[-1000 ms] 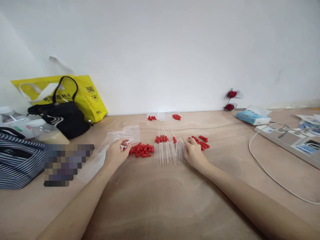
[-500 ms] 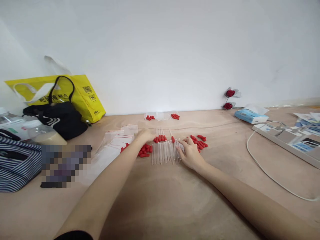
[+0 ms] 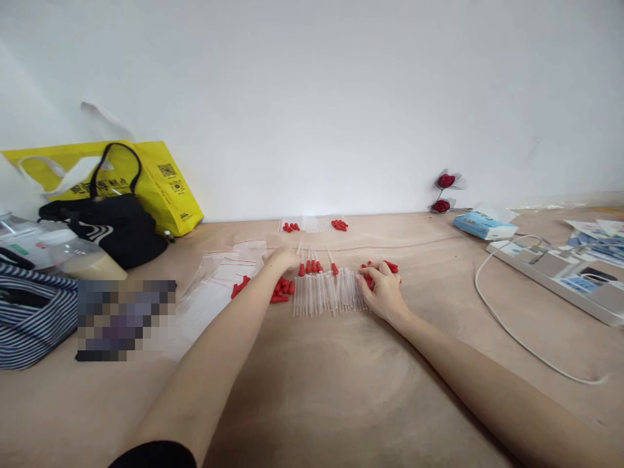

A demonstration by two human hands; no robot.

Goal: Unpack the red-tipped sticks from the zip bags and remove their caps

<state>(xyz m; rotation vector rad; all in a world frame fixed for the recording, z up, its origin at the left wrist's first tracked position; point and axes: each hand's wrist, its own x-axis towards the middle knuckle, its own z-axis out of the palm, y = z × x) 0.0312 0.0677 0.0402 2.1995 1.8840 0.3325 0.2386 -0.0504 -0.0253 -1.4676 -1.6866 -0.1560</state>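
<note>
My left hand (image 3: pixel 281 260) is curled beside the left end of a short row of droppers with red rubber bulbs (image 3: pixel 313 266), their thin clear tubes pointing away from me. Whatever its fingers hold is hidden behind the hand. A single dropper (image 3: pixel 334 268) lies a little right of that row. Closer to me, many clear tubes (image 3: pixel 316 296) lie side by side. My right hand (image 3: pixel 384 294) rests at their right end, thumb and fingers apart over a pile of loose red bulbs (image 3: pixel 391 266). Another heap of red bulbs (image 3: pixel 280 298) is partly covered by my left forearm.
Clear zip bags (image 3: pixel 209 292) lie left of my forearm, and another bag (image 3: pixel 314 224) with red bulbs sits by the wall. Bags and bottles crowd the far left. Tissues (image 3: pixel 485 225), a power strip (image 3: pixel 560 279) and a looping white cable (image 3: pixel 507 335) are on the right.
My right hand has shifted right, off the clear tubes and onto the loose red bulbs, uncovering the right end of the tubes. My left hand has barely moved.
</note>
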